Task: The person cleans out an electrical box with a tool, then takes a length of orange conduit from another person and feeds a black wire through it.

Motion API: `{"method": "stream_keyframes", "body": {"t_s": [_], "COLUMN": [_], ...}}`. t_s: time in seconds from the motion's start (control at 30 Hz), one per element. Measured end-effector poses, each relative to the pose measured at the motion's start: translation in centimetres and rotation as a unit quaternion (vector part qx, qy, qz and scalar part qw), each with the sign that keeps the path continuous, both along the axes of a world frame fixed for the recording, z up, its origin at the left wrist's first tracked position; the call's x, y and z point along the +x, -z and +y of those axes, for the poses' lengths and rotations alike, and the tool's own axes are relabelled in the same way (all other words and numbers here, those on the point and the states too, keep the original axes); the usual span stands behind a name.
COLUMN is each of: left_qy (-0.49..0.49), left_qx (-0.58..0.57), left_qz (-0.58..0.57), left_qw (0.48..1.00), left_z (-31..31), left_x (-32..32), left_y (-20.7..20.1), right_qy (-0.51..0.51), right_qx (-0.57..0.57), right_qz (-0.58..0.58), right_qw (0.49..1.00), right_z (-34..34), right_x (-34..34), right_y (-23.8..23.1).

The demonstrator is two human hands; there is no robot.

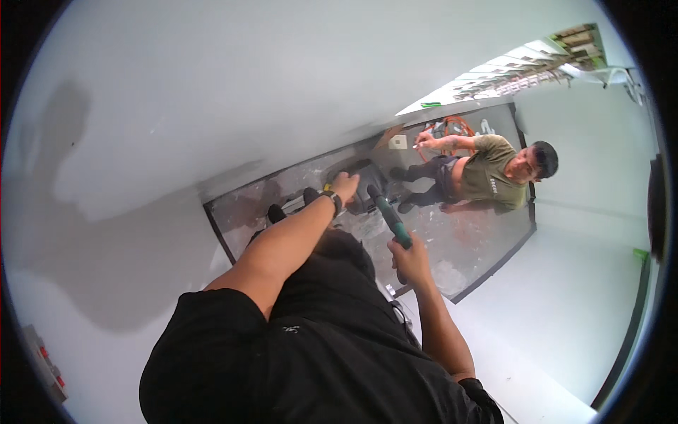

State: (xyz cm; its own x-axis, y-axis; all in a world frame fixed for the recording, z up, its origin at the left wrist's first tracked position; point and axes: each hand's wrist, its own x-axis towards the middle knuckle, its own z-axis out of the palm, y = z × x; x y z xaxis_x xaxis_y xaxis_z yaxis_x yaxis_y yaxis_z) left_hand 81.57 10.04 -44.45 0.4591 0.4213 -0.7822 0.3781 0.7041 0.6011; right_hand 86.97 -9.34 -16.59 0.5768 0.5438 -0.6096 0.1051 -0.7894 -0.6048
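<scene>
"Green and dark grey, that long stick-shaped tool (389, 219): who has it?"

"The person's right hand (415, 260), with the fingers wrapped round its lower part. It slants up and to the left, out in front of the body."

"And its far end?"

"Over the edge of a bulky, rounded dark-grey object (371, 172) on the smeared grey floor (480, 247). Whether the two touch, I cannot tell."

"What about the left hand (346, 187)?"

"It reaches across to that same rounded object, fingers bent. A dark wristwatch (332, 201) sits just behind it. I cannot tell whether the fingers hold anything; a small yellow patch (328, 187) shows just beside them."

"Anyone else?"

"A co-worker in an olive T-shirt and dark trousers (494, 169), to the right, beyond the tool. One raised hand (428, 140) has something small and pale at the fingers, too small to make out."

"And near that hand?"

"A coil of orange cable or hose (460, 127) just beyond, and a square off-white plate-like piece (397, 142) to its left, near the foot of the plain pale wall (226, 78)."
</scene>
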Motion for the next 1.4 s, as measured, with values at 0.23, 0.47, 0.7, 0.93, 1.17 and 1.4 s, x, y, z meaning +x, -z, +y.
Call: {"method": "stream_keyframes", "body": {"t_s": [0.23,0.47,0.7,0.93,1.17,1.4], "left_qy": [0.047,0.139,0.005,0.016,-0.112,-0.310], "left_qx": [0.129,0.026,-0.107,-0.110,-0.211,-0.087], "left_qz": [-0.051,-0.053,-0.078,-0.109,-0.183,-0.283], "left_qw": [0.989,0.989,0.991,0.988,0.954,0.903], "left_z": [0.3,0.3,-3.4,-1.8,1.6,3.5], "left_x": [7.1,13.9,19.0,16.6,6.4,-5.1], "left_y": [-2.3,-5.8,-7.6,-6.8,-11.9,-16.0], "right_qy": [0.149,0.229,0.240,0.225,0.108,-0.083], "right_qx": [0.099,0.194,0.225,0.250,0.230,0.187], "right_qz": [0.113,0.207,0.208,0.259,0.359,0.416], "right_qw": [0.977,0.931,0.921,0.906,0.898,0.886], "right_z": [-7.1,-12.1,-16.1,-16.7,-12.2,-0.9], "right_x": [6.9,10.7,12.2,14.4,18.0,17.7], "right_y": [1.3,-1.0,-3.0,-1.6,-0.6,0.8]}}
